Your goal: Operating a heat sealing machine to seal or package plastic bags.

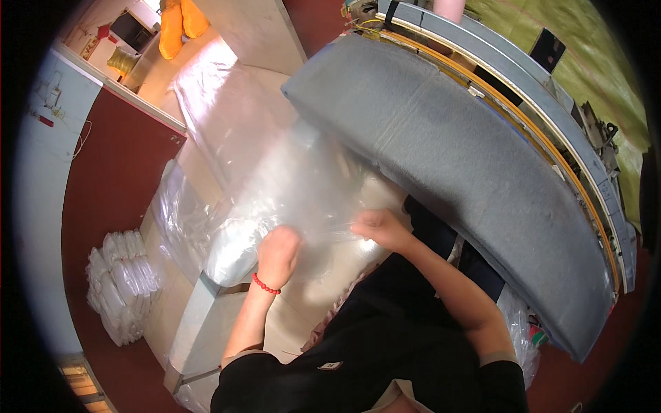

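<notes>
Ok, clear plastic sheet (296, 172) is L of the grey padded board (441, 138), spreading fwd from the hands; long axis unclear (blur). L hand (279, 256) & R hand (380, 228) both curled tight on its near edge, R nearer the board.

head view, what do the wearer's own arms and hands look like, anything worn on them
Both arms are bare below short black sleeves with pale trim. The left hand is gloveless, with a round-beaded red bracelet at its wrist. The right hand is gloveless too, no bracelet visible.
</notes>
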Action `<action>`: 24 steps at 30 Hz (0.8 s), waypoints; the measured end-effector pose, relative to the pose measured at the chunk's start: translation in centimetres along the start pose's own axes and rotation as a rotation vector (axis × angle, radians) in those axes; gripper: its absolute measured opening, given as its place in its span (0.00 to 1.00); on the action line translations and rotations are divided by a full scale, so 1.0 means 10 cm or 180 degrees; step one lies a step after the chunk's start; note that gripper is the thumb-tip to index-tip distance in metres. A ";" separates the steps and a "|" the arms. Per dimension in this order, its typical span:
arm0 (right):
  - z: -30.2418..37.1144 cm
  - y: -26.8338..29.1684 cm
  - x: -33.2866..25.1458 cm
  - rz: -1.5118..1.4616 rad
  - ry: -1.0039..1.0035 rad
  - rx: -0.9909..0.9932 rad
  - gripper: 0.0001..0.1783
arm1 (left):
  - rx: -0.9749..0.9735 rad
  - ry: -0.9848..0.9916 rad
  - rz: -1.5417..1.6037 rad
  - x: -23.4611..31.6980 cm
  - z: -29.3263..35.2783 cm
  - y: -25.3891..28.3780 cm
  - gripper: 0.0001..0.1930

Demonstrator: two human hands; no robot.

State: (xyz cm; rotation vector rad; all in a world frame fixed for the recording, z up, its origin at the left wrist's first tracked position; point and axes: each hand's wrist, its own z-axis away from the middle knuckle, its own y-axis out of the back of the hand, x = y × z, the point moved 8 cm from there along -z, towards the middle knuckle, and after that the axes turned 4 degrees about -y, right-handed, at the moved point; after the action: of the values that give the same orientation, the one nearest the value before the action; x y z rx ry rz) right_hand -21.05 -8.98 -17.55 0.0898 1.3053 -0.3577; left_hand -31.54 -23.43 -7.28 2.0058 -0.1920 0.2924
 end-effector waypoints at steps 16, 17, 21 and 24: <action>0.48 -0.64 -0.42 0.0103 0.1174 -0.0750 0.12 | -0.0101 -0.0492 0.1376 0.51 -0.88 0.55 0.06; 0.49 -0.65 -0.20 0.1317 0.0527 -0.0896 0.10 | 0.0460 -0.0221 0.1358 0.37 -0.92 0.78 0.05; 1.06 0.19 0.60 0.3058 0.0459 0.0132 0.09 | 0.2902 0.0273 0.1157 -0.22 -1.06 1.84 0.05; 1.81 0.73 0.30 0.2556 0.0082 0.1254 0.05 | 0.3241 0.0337 0.1611 -0.48 -1.01 2.02 0.05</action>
State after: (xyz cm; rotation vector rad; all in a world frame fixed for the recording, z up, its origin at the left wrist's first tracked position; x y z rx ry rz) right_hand -1.41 -7.53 -16.56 0.9222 1.1062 0.0844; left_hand -42.64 -23.15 12.98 2.9084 -0.5709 0.9641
